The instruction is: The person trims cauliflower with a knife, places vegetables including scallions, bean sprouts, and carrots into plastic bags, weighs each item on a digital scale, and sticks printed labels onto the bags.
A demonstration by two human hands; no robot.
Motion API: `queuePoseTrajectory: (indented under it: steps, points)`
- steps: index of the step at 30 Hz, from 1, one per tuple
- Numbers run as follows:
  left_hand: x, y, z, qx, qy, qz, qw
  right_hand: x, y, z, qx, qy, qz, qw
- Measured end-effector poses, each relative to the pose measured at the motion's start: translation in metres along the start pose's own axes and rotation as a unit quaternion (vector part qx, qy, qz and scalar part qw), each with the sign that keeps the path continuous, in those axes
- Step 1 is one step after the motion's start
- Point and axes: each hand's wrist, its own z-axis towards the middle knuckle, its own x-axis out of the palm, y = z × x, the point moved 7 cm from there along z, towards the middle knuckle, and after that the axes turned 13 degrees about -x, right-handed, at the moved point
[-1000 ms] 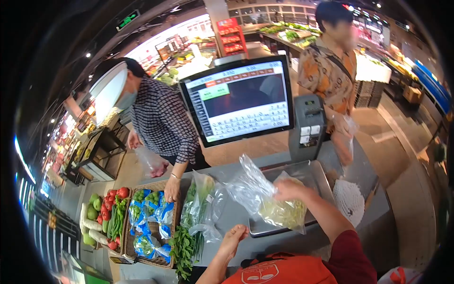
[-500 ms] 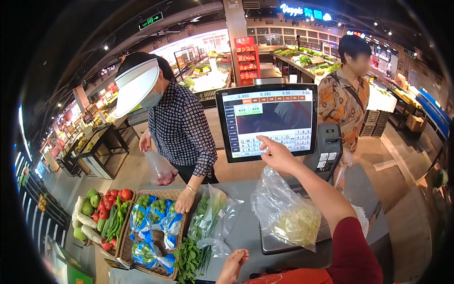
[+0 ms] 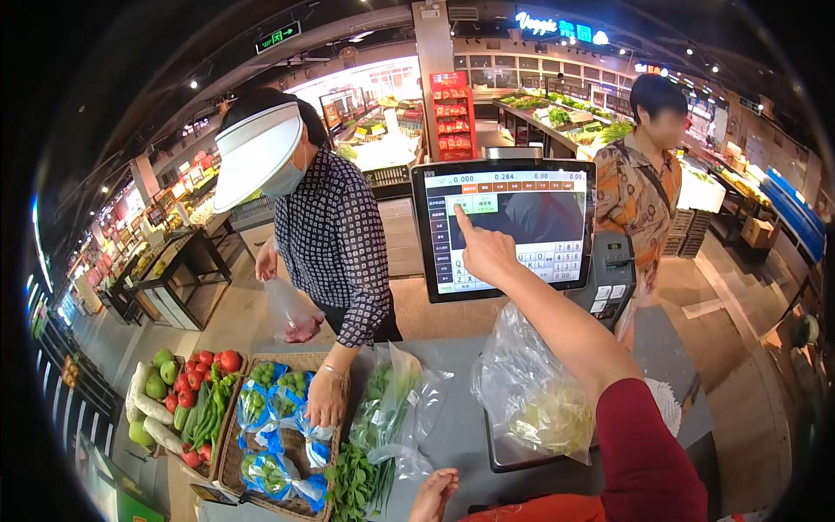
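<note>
With its index finger stretched out, my right hand (image 3: 489, 252) points at the upper left of a touchscreen (image 3: 544, 228), at a green and white button. It holds nothing. Under my right forearm, a clear plastic bag of pale yellow-green vegetables (image 3: 553, 419) lies on the scale plate (image 3: 506, 458); their kind I cannot make out. My left hand (image 3: 435, 496) is low at the counter's near edge, fingers curled in, with nothing visible in it. Just beyond it are a clear bag of green vegetables (image 3: 383, 387) and loose leafy greens (image 3: 352, 474).
Across the counter (image 3: 457, 383), a person in a white visor (image 3: 322, 217) holds a bag and reaches into a wicker basket (image 3: 228, 448) of blue-taped green packs. Tomatoes (image 3: 228, 361) and peppers (image 3: 209, 413) sit further left. Another person (image 3: 639, 174) stands behind the screen.
My right hand has moved from the on-screen keyboard up and left to the upper button. The visored person's hand has shifted nearer in the basket. The weight reading changed from 0.282 to 0.284.
</note>
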Motion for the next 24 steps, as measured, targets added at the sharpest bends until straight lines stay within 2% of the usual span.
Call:
queuePoseTrajectory:
  steps: [3, 6, 9, 10, 14, 16, 22, 24]
  points:
    - [0.001, 0.002, 0.009, 0.0, -0.011, 0.011, 1.0, 0.0, 0.0, 0.001, -0.001, -0.014, -0.001, 1.0]
    - [-0.014, 0.015, 0.043, -0.019, 0.049, -0.007, 0.999, -0.003, -0.001, 0.0, 0.008, -0.008, 0.009, 1.0]
    - [-0.01, 0.014, 0.04, -0.018, 0.037, 0.011, 0.999, 0.001, -0.012, -0.004, 0.017, -0.001, 0.015, 1.0]
    - [-0.007, 0.012, 0.037, -0.011, 0.032, 0.003, 0.999, -0.001, -0.014, -0.004, 0.046, 0.044, 0.019, 0.998]
    - [-0.008, 0.014, 0.034, 0.005, 0.017, -0.006, 1.0, -0.013, -0.024, -0.019, 0.027, -0.005, 0.067, 0.997]
    - [-0.008, 0.017, 0.038, -0.004, 0.029, 0.006, 1.0, -0.014, -0.032, -0.027, 0.043, 0.028, 0.087, 0.995]
    - [0.014, 0.013, 0.054, 0.002, 0.051, 0.055, 0.997, -0.018, -0.057, -0.051, 0.046, 0.019, 0.092, 0.995]
    - [0.033, 0.007, 0.063, 0.003, 0.007, 0.069, 0.998, -0.014, -0.063, -0.057, 0.052, 0.028, 0.077, 0.995]
